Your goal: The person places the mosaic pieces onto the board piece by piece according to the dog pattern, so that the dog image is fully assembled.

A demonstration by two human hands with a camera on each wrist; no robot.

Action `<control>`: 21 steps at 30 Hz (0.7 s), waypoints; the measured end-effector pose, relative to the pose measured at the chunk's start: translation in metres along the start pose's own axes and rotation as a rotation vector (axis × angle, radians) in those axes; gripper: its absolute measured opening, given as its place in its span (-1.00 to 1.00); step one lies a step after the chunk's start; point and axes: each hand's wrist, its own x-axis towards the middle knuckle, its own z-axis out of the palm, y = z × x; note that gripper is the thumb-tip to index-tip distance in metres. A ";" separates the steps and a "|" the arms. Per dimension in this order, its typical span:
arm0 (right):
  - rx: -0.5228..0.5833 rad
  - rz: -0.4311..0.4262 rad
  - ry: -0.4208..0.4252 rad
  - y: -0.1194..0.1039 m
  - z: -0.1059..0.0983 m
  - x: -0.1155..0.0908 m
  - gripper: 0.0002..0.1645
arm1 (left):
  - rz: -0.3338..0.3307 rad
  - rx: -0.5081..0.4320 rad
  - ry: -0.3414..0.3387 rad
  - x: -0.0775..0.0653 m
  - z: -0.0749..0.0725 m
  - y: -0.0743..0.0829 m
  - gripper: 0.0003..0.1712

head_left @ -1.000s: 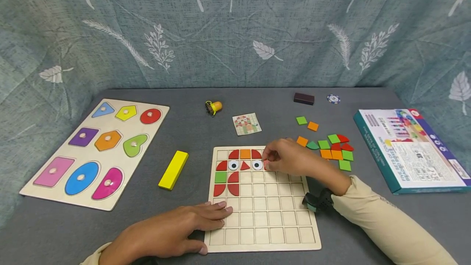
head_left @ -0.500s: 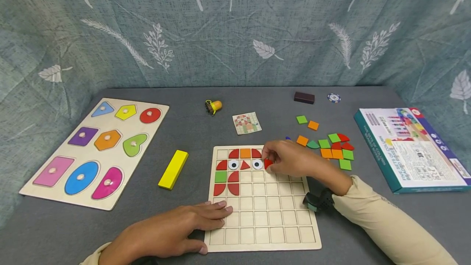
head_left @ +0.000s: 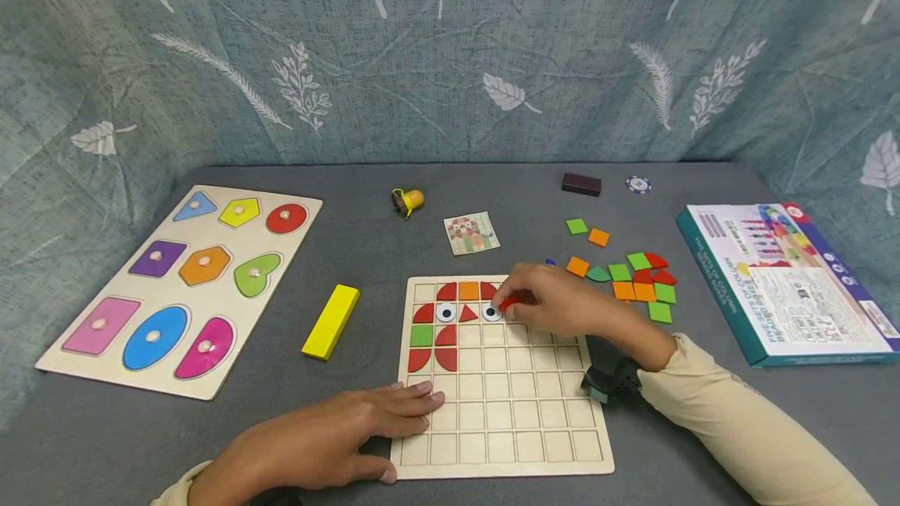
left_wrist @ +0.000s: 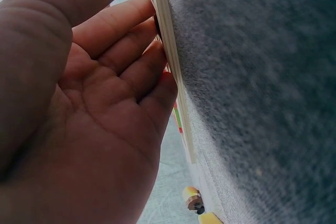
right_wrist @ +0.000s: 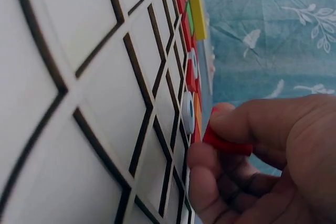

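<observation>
A wooden grid board (head_left: pixel 523 416) lies in the middle of the table in the head view. Red, orange and green tiles and two round eye tiles (head_left: pixel 446 312) fill some of its upper left cells. My right hand (head_left: pixel 558 299) is over the upper right of the board. Its thumb and fingers pinch a small red tile (right_wrist: pixel 228 141), partly hidden by them, just beside the right-hand eye tile (head_left: pixel 491 311). My left hand (head_left: pixel 344 436) rests with extended fingers on the board's lower left edge, the thumb at its side.
Loose green, orange and red tiles (head_left: pixel 659 312) lie right of the board. A picture card (head_left: pixel 471 233) is behind it. A yellow block (head_left: pixel 331 322) and a shape puzzle (head_left: pixel 211 318) lie left; a flat box (head_left: pixel 787 287) lies right.
The red tile at the cell beside the right-hand eye tile is now tilted up in my right fingers, which have shifted slightly left. My left hand stays in place.
</observation>
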 end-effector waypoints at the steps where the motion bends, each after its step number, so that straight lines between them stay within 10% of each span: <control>1: 0.013 -0.011 -0.004 0.000 0.000 0.000 -0.78 | 0.000 -0.004 -0.001 0.000 0.000 0.000 -0.33; 21: 0.229 -0.048 0.005 -0.003 0.007 0.000 -0.80 | 0.027 -0.005 0.013 -0.002 0.002 -0.002 -0.34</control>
